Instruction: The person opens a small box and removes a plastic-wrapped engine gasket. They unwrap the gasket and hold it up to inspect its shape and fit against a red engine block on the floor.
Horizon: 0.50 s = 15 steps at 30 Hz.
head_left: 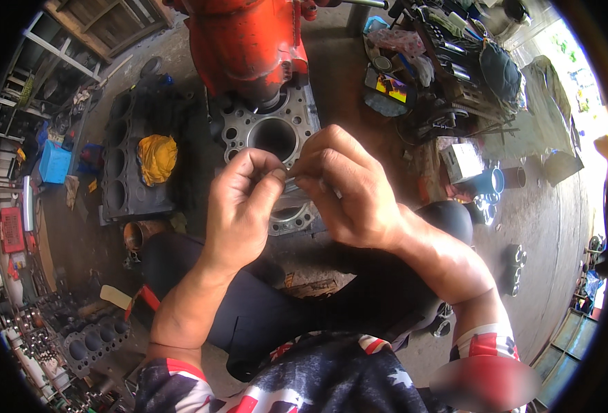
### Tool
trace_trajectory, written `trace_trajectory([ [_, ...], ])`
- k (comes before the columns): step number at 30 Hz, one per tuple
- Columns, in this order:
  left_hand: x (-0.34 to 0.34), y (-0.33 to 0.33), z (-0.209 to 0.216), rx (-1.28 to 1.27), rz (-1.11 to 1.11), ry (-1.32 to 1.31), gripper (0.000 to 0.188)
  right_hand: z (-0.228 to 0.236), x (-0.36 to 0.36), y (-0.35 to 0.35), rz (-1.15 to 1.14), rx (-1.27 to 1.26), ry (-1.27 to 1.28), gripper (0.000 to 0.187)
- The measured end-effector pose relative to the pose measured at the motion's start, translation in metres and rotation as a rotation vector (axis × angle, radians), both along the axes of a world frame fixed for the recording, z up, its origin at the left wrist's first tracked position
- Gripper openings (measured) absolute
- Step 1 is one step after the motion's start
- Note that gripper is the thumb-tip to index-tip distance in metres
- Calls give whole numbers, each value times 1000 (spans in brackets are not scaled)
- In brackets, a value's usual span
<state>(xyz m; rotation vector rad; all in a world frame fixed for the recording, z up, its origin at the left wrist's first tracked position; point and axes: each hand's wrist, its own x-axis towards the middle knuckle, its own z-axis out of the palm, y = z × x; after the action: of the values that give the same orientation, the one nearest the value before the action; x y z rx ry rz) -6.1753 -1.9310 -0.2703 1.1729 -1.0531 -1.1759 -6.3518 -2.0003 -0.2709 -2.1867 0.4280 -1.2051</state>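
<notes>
One left hand (238,213), one right hand (355,193) pinching close together over block (247,129); cannot tell whether grasping anything. Red machine (245,45) standing beyond.

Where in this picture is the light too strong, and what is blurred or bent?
Head view: glare washes out the opening at right; an oval blur covers part of the right sleeve; straight edges bend toward the dark rim; the left hand and right hand look fairly sharp.

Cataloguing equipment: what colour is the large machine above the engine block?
The machine is orange-red, clearest in the head view.
</notes>
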Motion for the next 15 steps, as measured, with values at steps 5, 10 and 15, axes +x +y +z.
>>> trace_trajectory([
  [5, 3, 3, 0, -50, 12, -73, 5, 1, -1, 0, 22, 70, 25, 17],
  [10, -5, 8, -2, -183, 47, -203, 8, 1, -6, -2, 44, 145, 14, 14],
  [15, -11, 7, 0, -274, 80, -245, 10, 1, -10, -3, 48, 150, -9, 12],
])
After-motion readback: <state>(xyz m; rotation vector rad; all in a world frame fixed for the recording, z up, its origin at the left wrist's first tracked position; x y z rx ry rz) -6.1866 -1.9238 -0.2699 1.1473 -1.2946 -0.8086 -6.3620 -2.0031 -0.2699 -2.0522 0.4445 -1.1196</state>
